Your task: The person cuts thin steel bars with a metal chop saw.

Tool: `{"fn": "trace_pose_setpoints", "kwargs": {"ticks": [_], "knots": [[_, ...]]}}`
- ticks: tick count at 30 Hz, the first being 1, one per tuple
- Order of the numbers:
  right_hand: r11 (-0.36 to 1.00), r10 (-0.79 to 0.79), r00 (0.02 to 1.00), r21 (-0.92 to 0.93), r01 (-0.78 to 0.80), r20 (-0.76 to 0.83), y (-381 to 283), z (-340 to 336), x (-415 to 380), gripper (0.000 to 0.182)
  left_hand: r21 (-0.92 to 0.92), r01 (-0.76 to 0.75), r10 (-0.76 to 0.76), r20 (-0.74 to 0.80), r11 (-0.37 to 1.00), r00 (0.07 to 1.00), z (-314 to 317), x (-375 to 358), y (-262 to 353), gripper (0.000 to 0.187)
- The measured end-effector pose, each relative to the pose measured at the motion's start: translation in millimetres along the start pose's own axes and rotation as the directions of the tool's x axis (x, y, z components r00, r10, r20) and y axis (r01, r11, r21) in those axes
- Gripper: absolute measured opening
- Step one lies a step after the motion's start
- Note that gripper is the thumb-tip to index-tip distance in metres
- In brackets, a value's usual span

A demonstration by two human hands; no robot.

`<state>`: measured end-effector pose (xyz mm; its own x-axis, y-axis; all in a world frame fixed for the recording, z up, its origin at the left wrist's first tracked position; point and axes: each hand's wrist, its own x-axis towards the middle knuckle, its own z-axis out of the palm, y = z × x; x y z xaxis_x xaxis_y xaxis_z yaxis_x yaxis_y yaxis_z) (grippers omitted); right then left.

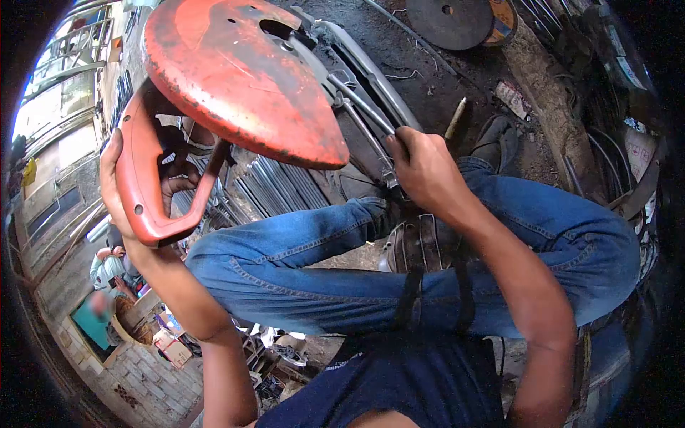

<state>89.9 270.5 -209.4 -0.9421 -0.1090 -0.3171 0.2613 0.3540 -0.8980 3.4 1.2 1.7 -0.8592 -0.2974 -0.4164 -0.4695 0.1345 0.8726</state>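
Observation:
The big red, scuffed blade guard (242, 78) of a cut-off saw fills the upper left. Below it is the saw's red loop handle (143, 167). My left hand (114, 189) is wrapped round that handle, its fingers partly visible through the opening. My right hand (427, 167) is closed on the near end of a thin metal rod (364, 105), which runs toward the saw's base beyond the guard. Just under the rod lies the saw's clamp screw (367, 139). The blade is mostly hidden behind the guard.
Stacked metal bars (285, 187) lie beyond my bent legs in blue jeans (300, 285). A dark cutting disc (448, 21) rests on the dirty ground at the top. Another person (107, 274) sits at the far left. Cables and scrap line the right side.

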Motion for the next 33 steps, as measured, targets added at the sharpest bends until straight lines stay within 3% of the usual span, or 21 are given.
{"fn": "trace_pose_setpoints", "kwargs": {"ticks": [3, 5, 6, 11, 22, 24, 27, 28, 30, 33], "knots": [[0.999, -0.021, 1.000, -0.036, 0.021, 0.004, 0.4, -1.6, 0.5, 0.023, 0.051, 0.007, -0.006, -0.017, 0.999, 1.000, 0.6, -0.7, 0.9, 0.057], [0.973, -0.072, 0.997, -0.218, 0.078, 0.038, 8.1, -0.3, 0.7, 0.015, 0.070, -0.002, 0.006, -0.063, 0.998, 0.998, 8.1, -5.3, 1.4, 0.057], [0.972, -0.070, 0.997, -0.221, 0.076, 0.036, 8.6, 0.0, -0.2, 0.015, 0.090, -0.012, 0.022, -0.110, 0.996, 0.994, 11.3, -7.1, 1.1, 0.058], [0.874, -0.169, 0.985, -0.458, 0.166, 0.035, 1.6, -1.9, -4.2, 0.008, 0.096, -0.009, 0.015, -0.066, 0.995, 0.998, 3.8, -1.2, -0.5, 0.058], [0.819, -0.220, 0.975, -0.536, 0.206, 0.040, 3.1, -1.2, -4.3, 0.005, 0.154, 0.011, 0.004, -0.098, 0.988, 0.995, -0.5, -0.3, 0.1, 0.060], [0.809, -0.224, 0.974, -0.549, 0.210, 0.042, 4.6, -0.2, -3.6, 0.005, 0.218, -0.035, 0.029, 0.033, 0.975, 0.999, -11.3, -0.2, 0.6, 0.052], [0.785, -0.265, 0.964, -0.576, 0.230, 0.025, 6.1, 0.4, -3.1, 0.006, 0.273, -0.092, 0.071, 0.084, 0.958, 0.994, -7.4, -7.1, 2.4, 0.050], [0.770, -0.274, 0.961, -0.594, 0.235, 0.025, 6.2, 0.4, -2.9, 0.006, 0.273, -0.092, 0.071, 0.085, 0.958, 0.994, -6.8, -5.0, 0.9, 0.050], [0.755, -0.283, 0.959, -0.611, 0.239, 0.025, 6.8, 0.6, -2.3, 0.006, 0.279, -0.075, 0.106, -0.097, 0.957, 0.990, -5.2, 1.0, -3.3, 0.061], [0.725, -0.310, 0.951, -0.641, 0.253, 0.024, 8.2, 0.5, -1.5, 0.007, 0.263, -0.071, 0.084, -0.039, 0.962, 0.996, 4.3, -6.8, -1.6, 0.061]]}}
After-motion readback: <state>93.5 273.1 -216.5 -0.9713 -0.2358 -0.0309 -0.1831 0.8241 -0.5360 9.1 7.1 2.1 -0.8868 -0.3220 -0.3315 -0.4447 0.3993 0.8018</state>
